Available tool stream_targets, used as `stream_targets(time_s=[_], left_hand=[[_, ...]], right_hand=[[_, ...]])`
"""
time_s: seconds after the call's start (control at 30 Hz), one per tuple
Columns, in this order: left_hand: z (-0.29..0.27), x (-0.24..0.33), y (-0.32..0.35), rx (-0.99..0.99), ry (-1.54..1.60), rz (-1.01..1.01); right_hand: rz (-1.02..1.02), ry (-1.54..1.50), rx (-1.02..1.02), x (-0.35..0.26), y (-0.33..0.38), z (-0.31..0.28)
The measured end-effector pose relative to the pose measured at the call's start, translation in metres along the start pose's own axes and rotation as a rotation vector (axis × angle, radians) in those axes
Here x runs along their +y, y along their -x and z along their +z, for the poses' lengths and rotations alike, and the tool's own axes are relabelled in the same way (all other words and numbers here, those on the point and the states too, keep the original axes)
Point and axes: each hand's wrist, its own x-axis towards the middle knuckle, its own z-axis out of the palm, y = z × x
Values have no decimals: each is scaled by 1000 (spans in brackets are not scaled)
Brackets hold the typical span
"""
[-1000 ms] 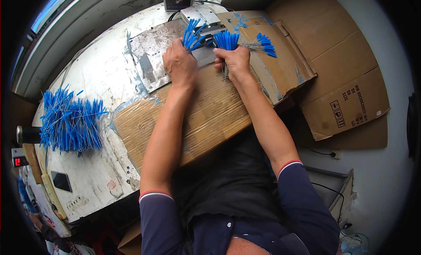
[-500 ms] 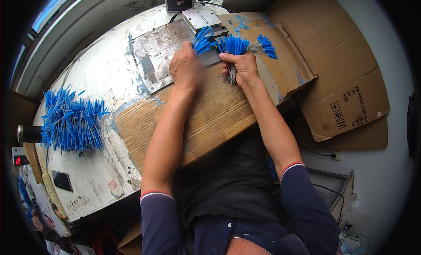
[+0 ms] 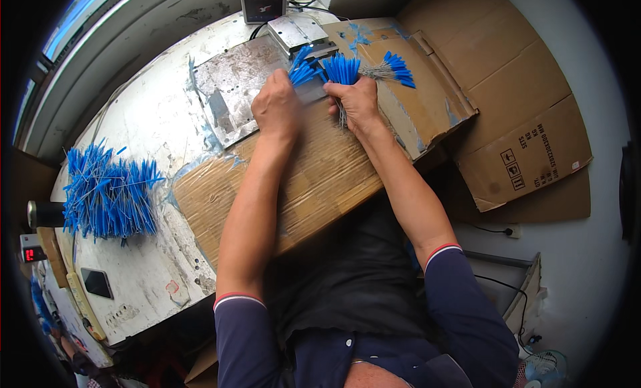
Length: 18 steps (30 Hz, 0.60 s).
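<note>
Head view, read from the left edge: a big loose heap of blue-tipped wires point(image 3: 107, 194) lies at the left of the frame on the white worktable point(image 3: 143, 121), spilling close to the table's left edge beside a dark roller point(image 3: 45, 214). Below it, near the lower left corner of the table, a small dark phone point(image 3: 97, 282) lies flat. Between the heap and the arms the white top is bare, then a taped cardboard sheet point(image 3: 320, 181) covers the table's near edge at centre.

Up from that, a scuffed metal plate point(image 3: 230, 87) lies in the upper centre, its right edge meeting a small metal block point(image 3: 297, 33) under a display box with red digits point(image 3: 264, 1) at the top edge.

Left hand point(image 3: 277, 111) is curled shut, pinching a small bunch of blue-tipped wires point(image 3: 302, 71) that fans up toward the block. Just beside it, right hand point(image 3: 359, 101) is closed round a thicker bundle point(image 3: 342, 69), blue tips upright, grey tails hanging below the fist. The two hands nearly touch.

Right of them another tied bunch point(image 3: 394, 67) lies on the cardboard, near that board's torn right edge. Beyond it, flattened brown boxes point(image 3: 527, 141) cover the floor in the right of the frame, with pale open floor lower right.
</note>
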Motion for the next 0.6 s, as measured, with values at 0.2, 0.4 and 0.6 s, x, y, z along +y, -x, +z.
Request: stream_targets(time_s=[0.2, 0.4, 0.6], left_hand=[[-5, 1, -4, 146, 87, -102], [-5, -2, -5, 177, 116, -89], [-2, -2, -7, 238, 94, -21]], right_hand=[[-31, 60, 28, 7, -9, 6], [-6, 191, 105, 6, -16, 11], [2, 166, 133, 5, -17, 12]])
